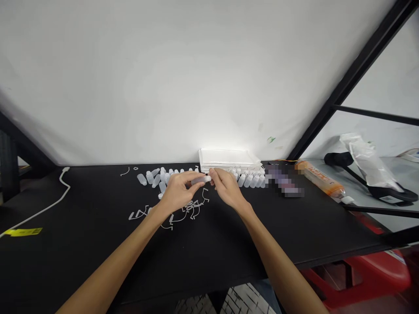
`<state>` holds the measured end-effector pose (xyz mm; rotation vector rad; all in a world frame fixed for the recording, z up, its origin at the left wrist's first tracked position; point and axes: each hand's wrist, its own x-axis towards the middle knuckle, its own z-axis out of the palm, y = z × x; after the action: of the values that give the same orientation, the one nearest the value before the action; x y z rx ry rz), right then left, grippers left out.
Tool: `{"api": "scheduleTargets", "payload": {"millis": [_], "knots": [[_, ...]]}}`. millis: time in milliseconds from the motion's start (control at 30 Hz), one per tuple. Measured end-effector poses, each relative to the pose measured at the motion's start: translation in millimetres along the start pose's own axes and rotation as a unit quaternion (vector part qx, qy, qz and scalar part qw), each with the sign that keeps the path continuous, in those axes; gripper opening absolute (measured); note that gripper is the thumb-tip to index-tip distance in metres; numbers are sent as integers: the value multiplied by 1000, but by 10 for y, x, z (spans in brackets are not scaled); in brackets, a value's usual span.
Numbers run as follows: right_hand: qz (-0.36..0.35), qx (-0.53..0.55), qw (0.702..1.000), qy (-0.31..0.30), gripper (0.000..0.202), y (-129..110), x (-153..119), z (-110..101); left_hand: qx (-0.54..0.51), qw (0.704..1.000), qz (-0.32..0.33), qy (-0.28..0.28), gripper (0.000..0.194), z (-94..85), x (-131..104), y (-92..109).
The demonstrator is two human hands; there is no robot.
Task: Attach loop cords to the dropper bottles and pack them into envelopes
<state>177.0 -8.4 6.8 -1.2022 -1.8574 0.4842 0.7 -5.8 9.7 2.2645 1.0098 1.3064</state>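
My left hand [178, 189] is closed round a small translucent plastic bottle [197, 179], which lies nearly level with its white cap [207, 178] pointing right. The fingers of my right hand [226, 186] are pinched together at that cap; the fingertips partly hide what they grip. Similar bottles [156, 179] lie and stand loosely to the left, behind my left hand. Beyond my right hand, a row of capped bottles [251, 180] leans side by side. Thin white bent strips [190, 207] lie in a tangle on the black tabletop, below my left hand.
A stack of white flat sheets or trays [229, 159] rests against the wall. To the right are an orange-labelled bottle [322, 179] and a black sandal-like object [376, 183]. A white cable [59, 198] runs along the left. A red stool [376, 274] stands below the table.
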Motion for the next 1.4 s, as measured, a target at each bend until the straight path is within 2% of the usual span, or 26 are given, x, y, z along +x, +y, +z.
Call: {"api": "scheduleTargets", "payload": {"millis": [100, 167, 233, 333, 433, 533, 600, 700, 800, 867, 1067, 1400], "knots": [[-8, 14, 998, 55, 27, -10, 10, -90, 19, 999, 32, -37, 18, 1, -6, -20], [-12, 45, 997, 65, 24, -17, 16, -128, 40, 995, 56, -73, 19, 25, -27, -30], [-14, 77, 996, 42, 26, -25, 16, -139, 58, 991, 67, -103, 21, 54, -52, -35], [-23, 86, 996, 1, 22, -35, 10, -118, 86, 986, 83, -118, 22, 81, -83, -30], [-31, 92, 995, -8, 14, -36, 9, -102, 110, 982, 98, -117, 22, 86, -93, -15], [-8, 156, 988, 3, 14, -24, 22, -130, 74, 988, 83, -104, 21, 68, -82, 22], [19, 210, 977, 23, 14, -8, 38, -171, 14, 996, 28, -89, 26, 42, -67, 66], [54, 276, 957, 63, 15, 25, 63, -235, -65, 993, -70, -69, 46, -12, -44, 145], [74, 331, 937, 81, 16, 47, 76, -265, -117, 985, -112, -57, 57, -47, -30, 190], [84, 357, 927, 79, 16, 43, 77, -262, -137, 982, -117, -53, 56, -47, -25, 187], [116, 386, 913, 54, 16, -24, 63, -218, -130, 987, -92, -36, 28, 2, -13, 139], [124, 399, 908, 41, 21, -34, 63, -184, -131, 987, -80, -34, 26, 6, -10, 143]]}}
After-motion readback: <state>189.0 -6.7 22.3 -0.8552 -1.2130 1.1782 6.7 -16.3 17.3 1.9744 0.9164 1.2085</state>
